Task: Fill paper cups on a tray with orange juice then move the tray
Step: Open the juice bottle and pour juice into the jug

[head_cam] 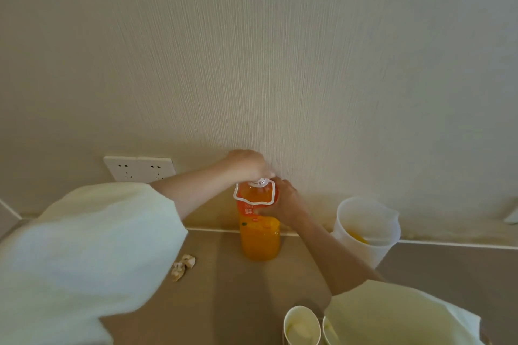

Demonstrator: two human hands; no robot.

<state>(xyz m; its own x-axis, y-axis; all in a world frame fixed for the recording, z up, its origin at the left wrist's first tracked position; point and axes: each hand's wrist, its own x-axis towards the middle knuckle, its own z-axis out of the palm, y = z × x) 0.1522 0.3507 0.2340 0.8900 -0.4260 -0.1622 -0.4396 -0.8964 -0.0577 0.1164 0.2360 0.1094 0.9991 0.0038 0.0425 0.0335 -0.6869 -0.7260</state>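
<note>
An orange juice bottle (259, 235) with a white carry handle stands upright on the beige counter near the wall. My left hand (246, 164) is curled over its white cap (258, 182) from above. My right hand (283, 202) grips the bottle's shoulder from the right side. Two paper cups sit at the bottom edge: one (301, 325) shows fully, the other (329, 330) is mostly hidden behind my right sleeve. The tray under them is out of sight.
A translucent white pitcher (367, 230) with a little orange juice inside stands right of the bottle by the wall. A crumpled bit of paper (183, 266) lies on the counter (238, 302) to the left. A double wall socket (140, 168) sits behind my left arm.
</note>
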